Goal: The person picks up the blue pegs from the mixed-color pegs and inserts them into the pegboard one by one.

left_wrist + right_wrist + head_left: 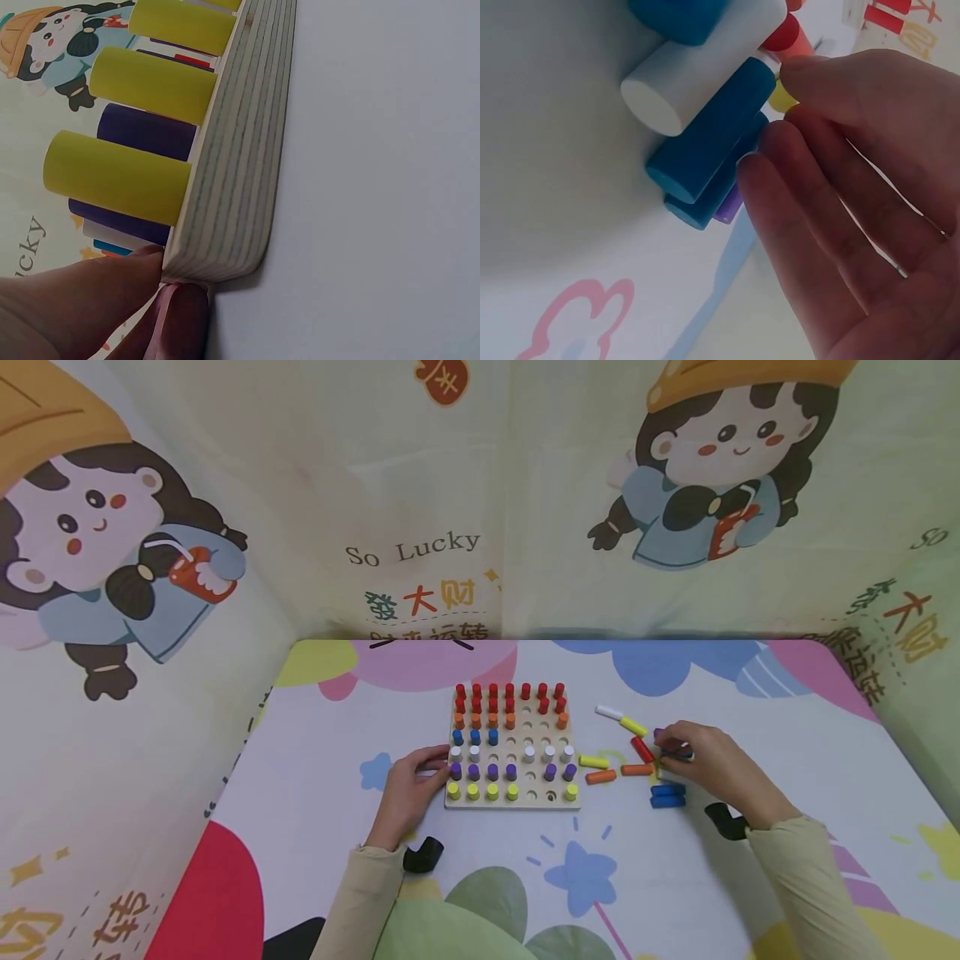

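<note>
Tabletop [322, 835] carries the pegboard [240, 142], flat, part-filled in colour rows. Left hand [411, 789]: fingertips touch the board's left edge; can't tell if they grip. Right hand [712, 768] is right of the board, at the loose pegs [636, 770]: bent fingers and thumb about the far ends of two blue pegs [712, 131]; can't tell if clamped. White peg [705, 67] lies just beside them. Looks like peg pick-up. Next move probably calls for a clean pinch, white undisturbed; blue row has unfilled holes [528, 740].
</note>
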Motion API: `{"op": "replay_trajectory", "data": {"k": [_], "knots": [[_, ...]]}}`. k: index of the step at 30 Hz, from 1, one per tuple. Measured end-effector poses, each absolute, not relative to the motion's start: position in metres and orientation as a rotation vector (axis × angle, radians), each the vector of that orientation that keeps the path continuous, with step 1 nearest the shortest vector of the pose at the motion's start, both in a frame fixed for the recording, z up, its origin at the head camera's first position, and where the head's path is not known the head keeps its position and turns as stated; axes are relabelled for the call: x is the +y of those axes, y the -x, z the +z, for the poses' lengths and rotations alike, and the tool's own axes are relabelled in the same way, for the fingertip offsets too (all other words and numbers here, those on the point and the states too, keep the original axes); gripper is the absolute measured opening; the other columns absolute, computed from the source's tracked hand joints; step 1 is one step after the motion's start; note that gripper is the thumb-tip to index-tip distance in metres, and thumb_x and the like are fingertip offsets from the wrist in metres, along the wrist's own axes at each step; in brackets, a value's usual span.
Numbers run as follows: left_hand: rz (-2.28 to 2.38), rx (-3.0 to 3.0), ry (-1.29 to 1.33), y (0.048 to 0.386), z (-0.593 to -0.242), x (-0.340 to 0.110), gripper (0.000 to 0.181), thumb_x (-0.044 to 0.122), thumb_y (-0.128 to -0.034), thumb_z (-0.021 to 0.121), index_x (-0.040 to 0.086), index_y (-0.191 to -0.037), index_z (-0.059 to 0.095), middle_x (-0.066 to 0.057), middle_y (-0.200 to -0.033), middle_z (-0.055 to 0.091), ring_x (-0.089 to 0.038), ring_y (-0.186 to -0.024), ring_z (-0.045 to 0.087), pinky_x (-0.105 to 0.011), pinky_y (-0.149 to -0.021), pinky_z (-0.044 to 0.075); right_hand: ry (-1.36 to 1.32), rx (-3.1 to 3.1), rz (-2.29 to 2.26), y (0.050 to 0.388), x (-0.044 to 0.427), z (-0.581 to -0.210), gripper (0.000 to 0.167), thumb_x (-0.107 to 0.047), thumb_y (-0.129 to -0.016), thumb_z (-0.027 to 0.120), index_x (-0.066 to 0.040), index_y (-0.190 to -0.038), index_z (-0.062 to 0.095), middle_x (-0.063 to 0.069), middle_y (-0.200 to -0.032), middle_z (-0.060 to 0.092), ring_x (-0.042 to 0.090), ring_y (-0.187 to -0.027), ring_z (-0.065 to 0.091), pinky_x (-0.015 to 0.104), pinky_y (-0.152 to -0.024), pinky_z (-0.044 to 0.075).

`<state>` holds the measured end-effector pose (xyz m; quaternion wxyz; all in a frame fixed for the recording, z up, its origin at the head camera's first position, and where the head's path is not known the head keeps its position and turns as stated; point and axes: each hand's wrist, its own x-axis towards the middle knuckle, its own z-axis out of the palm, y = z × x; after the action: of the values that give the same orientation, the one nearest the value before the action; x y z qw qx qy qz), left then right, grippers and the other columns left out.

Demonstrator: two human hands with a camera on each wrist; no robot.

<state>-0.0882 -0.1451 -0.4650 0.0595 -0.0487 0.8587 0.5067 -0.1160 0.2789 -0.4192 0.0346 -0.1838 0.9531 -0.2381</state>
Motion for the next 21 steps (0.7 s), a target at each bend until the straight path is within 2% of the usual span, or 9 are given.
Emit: {"op": "replay_trajectory", "data": {"k": [9,21], "knots": [[1.526,2.591,0.174,0.0877,-0.4632,-0.1447,0.036,0.015,-0.0939,0.069,0.013,-0.130,0.065,-0.004,-0.117,0.069,-0.018,-0.102,0.067,-0.036,-0.087,0.057,0.450,2.875,-0.692,0.1167,0.2816,-0.4204,0.020,0.000,-0.079,0.079,-0.001,-0.098,0.072,0.007,-0.091,0.072,0.023,-0.085,0.068,0.051,-0.081,0.057],[1.527,2.594,0.175,0.0878,-0.4636,-0.1443,0.037,0.015,-0.0938,0.069,0.013,-0.130,0.065,-0.005,-0.118,0.069,-0.018,-0.100,0.068,-0.037,-0.088,0.057,0.413,2.866,-0.596,0.1196,0.2810,-0.4226,0.018,-0.003,-0.079,0.080,-0.002,-0.096,0.074,0.007,-0.090,0.071,0.020,-0.081,0.065,0.050,-0.080,0.057]]}}
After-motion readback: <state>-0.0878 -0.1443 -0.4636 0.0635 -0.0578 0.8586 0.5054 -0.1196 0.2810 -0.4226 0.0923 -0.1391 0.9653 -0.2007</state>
